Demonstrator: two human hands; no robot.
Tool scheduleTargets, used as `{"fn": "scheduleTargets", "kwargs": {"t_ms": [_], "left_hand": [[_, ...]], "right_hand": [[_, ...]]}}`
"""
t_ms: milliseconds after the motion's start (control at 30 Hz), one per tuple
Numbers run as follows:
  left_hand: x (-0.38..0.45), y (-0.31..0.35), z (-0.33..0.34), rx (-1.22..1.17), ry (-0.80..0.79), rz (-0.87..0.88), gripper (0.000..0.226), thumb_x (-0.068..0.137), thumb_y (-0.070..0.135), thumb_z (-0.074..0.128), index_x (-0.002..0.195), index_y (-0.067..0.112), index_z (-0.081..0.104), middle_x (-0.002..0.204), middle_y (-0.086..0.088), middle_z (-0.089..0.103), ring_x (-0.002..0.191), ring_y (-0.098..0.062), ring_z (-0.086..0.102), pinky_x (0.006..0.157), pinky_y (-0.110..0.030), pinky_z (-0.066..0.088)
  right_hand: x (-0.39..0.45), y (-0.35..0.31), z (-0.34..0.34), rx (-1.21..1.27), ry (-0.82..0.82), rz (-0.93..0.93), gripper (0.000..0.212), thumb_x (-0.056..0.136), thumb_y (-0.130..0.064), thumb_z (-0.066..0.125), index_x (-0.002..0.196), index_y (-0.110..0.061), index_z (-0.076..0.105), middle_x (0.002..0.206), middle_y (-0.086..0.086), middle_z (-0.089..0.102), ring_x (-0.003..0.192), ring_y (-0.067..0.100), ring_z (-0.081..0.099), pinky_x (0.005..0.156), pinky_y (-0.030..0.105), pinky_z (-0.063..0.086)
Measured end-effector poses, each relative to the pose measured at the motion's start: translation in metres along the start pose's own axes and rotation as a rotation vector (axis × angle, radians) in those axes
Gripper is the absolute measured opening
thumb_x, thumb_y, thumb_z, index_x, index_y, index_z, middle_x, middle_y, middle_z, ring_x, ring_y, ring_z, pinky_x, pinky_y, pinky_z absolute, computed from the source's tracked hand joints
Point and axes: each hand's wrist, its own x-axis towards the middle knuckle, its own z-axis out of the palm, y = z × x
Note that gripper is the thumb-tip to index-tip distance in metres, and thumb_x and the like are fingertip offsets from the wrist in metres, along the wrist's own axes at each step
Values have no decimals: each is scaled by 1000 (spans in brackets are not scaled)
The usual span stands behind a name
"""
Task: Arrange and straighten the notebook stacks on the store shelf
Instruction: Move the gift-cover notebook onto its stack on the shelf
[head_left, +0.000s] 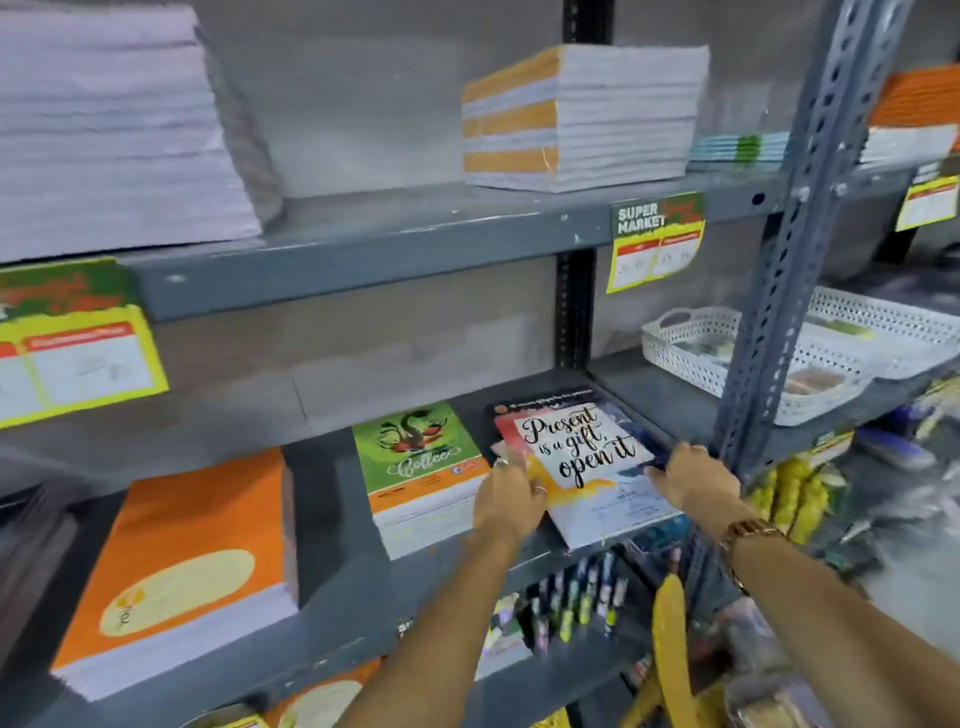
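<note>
On the middle shelf (363, 587) lies a short stack of notebooks topped by a cover reading "Present is a gift, open it" (582, 452). My left hand (506, 496) presses against the stack's left side, and my right hand (693, 475) grips its right side. Both hands clasp it between them. To its left stands a green "Coffee" notebook stack (421, 457), and farther left a thick orange stack (192, 551). The upper shelf carries a tall white paper stack (104, 130) and an orange-and-white stack (582, 114).
A perforated grey upright post (779, 291) stands just right of my right hand. White mesh baskets (737, 358) sit on the neighbouring shelf. Yellow price tags (657, 241) hang from the shelf edges. Pens (576, 608) fill the shelf below.
</note>
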Motion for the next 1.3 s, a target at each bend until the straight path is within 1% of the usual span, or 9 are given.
{"fn": "scheduleTargets", "kwargs": {"t_ms": [133,300,500,600,767,933,1067,1167,1300], "left_hand": [[12,6,24,-203,-318,-254,35,88,24,56,102,-8,57,104,-25,64,92,-38,65,80,-42,56],[21,8,32,-455,-382,-425,23,84,14,65,76,2,47,103,-23,66,81,-32,69,69,-31,57],[25,6,33,-643,-244,-456,22,83,2,65,100,-8,57,115,-21,63,97,-33,66,60,-31,60],[21,1,24,-647,-162,-419,5,84,1,63,82,-1,59,106,-21,67,96,-33,66,73,-39,60],[10,-12,-14,-628,21,-350,26,82,2,63,60,10,53,89,-12,62,88,-26,63,80,-38,54],[-9,-43,-70,-618,174,-334,42,84,7,63,49,17,41,70,-9,58,75,-21,52,58,-22,42],[-34,-86,-119,-579,280,-364,24,83,8,63,60,9,55,66,-4,56,70,-21,50,50,-11,39],[-58,-129,-154,-475,362,-387,43,83,10,65,49,15,39,56,-3,44,62,-24,41,49,-21,36],[-97,-187,-196,-425,434,-465,49,83,11,66,47,15,33,52,-1,36,52,-19,35,51,-25,32]], "right_hand": [[15,5,4,115,-149,65,43,89,-31,55,116,2,56,121,20,59,110,34,58,80,33,46],[26,4,-3,155,-170,116,39,82,-30,65,106,1,60,102,16,65,101,31,63,75,31,46],[23,-5,-1,326,-50,119,28,87,-9,56,108,8,60,114,26,64,105,38,61,72,32,41],[12,-16,-7,394,23,115,27,88,-6,53,109,9,58,114,27,63,105,41,60,76,38,46],[-10,-45,-24,483,86,62,10,86,-5,53,90,4,52,97,28,56,86,34,55,68,38,38],[-40,-93,-33,542,106,-34,34,85,-9,54,115,9,52,121,28,58,111,41,57,86,42,47],[-72,-148,-27,575,54,-120,35,87,-9,53,116,10,51,120,28,59,110,40,58,79,40,47],[-104,-193,-13,601,2,-174,35,88,-7,53,120,8,49,125,28,57,115,40,54,88,40,46],[-151,-251,8,603,-85,-241,31,89,-8,54,117,3,54,120,23,61,110,37,58,74,32,43]]}}
